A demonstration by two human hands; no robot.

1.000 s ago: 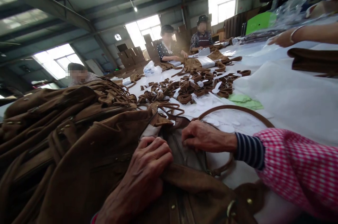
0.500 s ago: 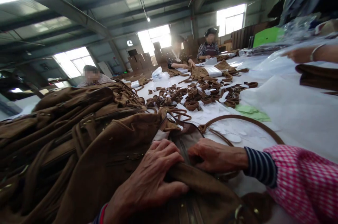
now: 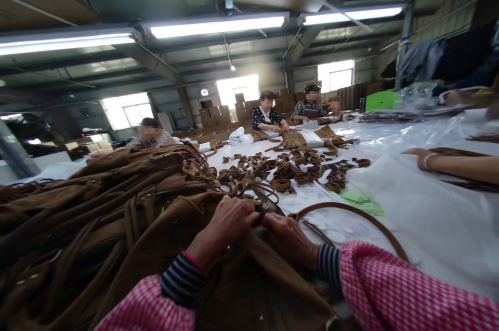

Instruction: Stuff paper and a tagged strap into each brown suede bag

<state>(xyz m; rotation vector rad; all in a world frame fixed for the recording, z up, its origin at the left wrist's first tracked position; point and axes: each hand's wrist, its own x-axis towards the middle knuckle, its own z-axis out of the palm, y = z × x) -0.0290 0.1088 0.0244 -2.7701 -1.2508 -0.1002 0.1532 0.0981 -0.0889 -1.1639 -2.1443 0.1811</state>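
A brown suede-like bag (image 3: 234, 289) with small metal fittings lies in front of me, its opening facing away. My left hand (image 3: 230, 219) is closed on the rim of that opening. Close beside it on the right, my right hand (image 3: 290, 237) grips the opposite edge with curled fingers. Dark lining (image 3: 267, 203) shows between the two hands. A brown strap (image 3: 360, 207) arcs over the table to the right of my right hand. My fingertips are partly hidden, so the exact part they pinch is unclear.
Brown bags (image 3: 89, 201) are heaped on my left. Coiled brown straps with white tags (image 3: 292, 164) lie mid-table, near green paper (image 3: 360, 200). Clear plastic sheeting (image 3: 421, 201) covers the right side, where another person's arm (image 3: 460, 164) reaches in. Several people work across the table.
My left hand has moved forward from lying spread on the bag to gripping its opening. My right hand stays at the opening. The camera has tilted upward, and the other person's arm has shifted.
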